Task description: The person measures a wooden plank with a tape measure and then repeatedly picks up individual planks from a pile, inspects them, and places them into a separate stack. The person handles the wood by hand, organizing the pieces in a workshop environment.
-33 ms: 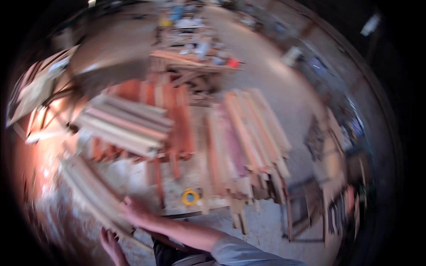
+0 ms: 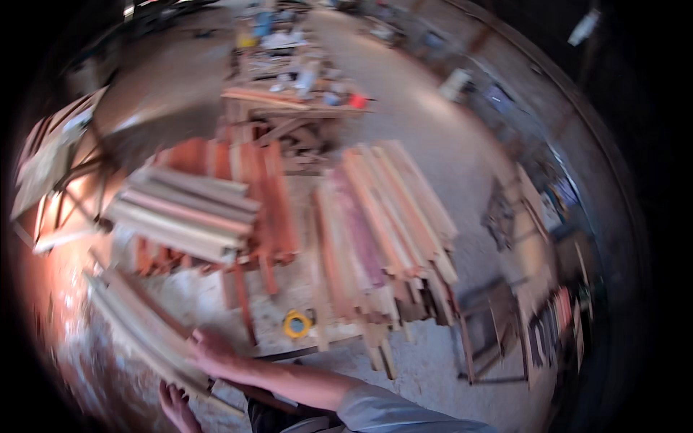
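A: Where do your hands sit right now?

B: Your right hand (image 2: 211,351) reaches across to the lower left and lies on the near end of a bundle of long pale wooden slats (image 2: 141,325). Its fingers rest over the top slat; the blur keeps me from telling whether they are clamped round it or just laid flat. Your left hand (image 2: 177,405) is at the bottom edge, just below the same bundle, fingers spread and touching its underside near the end; I cannot tell whether it grips.

A: And the bundle itself?

B: It runs slantwise from the left rim down toward your hands, on the dusty workshop floor (image 2: 433,151) side of things, apart from the other stacks.

A: What lies around you?

B: Above the bundle, a stack of grey-pale planks (image 2: 184,213) lies across reddish-brown boards (image 2: 271,198). To the right, a second pile of long tan and pinkish boards (image 2: 382,231) fans out toward you. Between the two piles, near your right forearm, sits a small yellow tape measure (image 2: 296,324). Farther off stands a cluttered wooden counter (image 2: 289,97)
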The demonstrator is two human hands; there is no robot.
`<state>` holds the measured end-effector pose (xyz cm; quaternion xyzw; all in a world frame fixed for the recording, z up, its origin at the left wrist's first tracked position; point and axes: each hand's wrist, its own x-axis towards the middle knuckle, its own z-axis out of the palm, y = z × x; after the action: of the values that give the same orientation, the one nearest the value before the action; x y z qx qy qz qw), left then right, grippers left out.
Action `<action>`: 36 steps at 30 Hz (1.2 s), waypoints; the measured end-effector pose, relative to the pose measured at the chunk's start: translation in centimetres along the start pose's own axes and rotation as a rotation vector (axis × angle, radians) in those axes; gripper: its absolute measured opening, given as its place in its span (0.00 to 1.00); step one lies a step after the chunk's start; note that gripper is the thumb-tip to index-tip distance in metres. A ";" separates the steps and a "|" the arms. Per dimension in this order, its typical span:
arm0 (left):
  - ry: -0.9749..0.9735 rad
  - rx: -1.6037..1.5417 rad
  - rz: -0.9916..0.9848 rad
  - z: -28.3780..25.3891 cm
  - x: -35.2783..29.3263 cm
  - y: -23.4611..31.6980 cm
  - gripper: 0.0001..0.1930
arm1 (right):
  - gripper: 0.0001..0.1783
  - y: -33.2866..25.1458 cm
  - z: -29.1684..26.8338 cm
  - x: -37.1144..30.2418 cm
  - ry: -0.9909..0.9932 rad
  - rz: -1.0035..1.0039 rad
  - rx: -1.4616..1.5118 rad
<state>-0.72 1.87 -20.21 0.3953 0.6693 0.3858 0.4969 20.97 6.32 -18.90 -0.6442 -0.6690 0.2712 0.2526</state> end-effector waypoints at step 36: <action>-0.423 0.359 0.373 12.3 -10.5 4.1 0.20 | 0.34 18.8 -34.6 -28.4 0.990 0.691 -0.220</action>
<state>13.85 -4.55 -15.23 0.6635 0.5248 0.2554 0.4682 59.58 -20.35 -6.38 -0.8957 -0.2486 -0.0648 0.3629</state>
